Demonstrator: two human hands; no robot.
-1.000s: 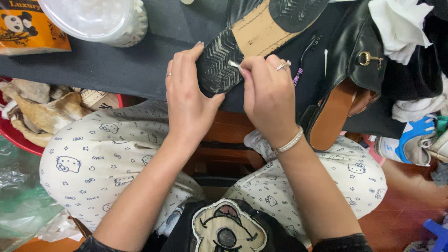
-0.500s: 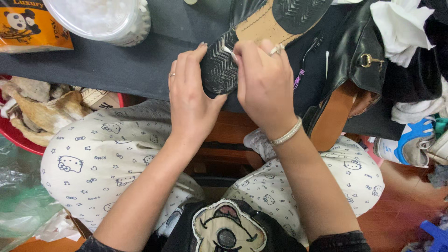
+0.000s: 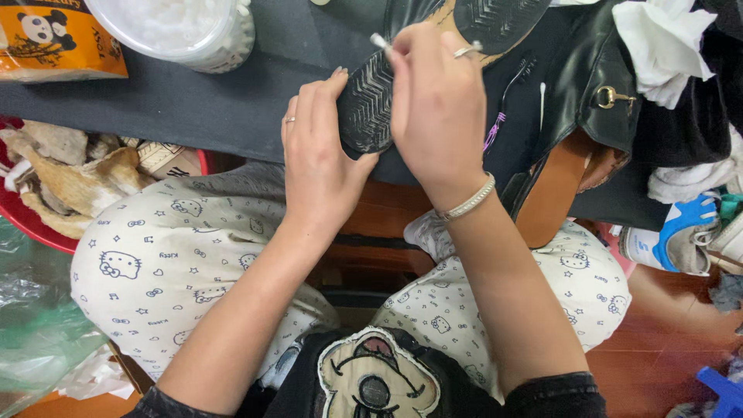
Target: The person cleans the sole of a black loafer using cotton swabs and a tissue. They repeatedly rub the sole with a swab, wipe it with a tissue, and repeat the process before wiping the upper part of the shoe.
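The black shoe [image 3: 371, 108] lies sole-up at the near edge of the dark tabletop [image 3: 178, 108], its ridged heel cupped by the left hand [image 3: 321, 162], while the right hand [image 3: 437, 101] pinches a cotton swab [image 3: 379, 40] over the sole. It looks stiff, light and grippy, best held at the heel. Beyond stand a clear tub [image 3: 178, 27] of swabs and a second shoe [image 3: 573, 131].
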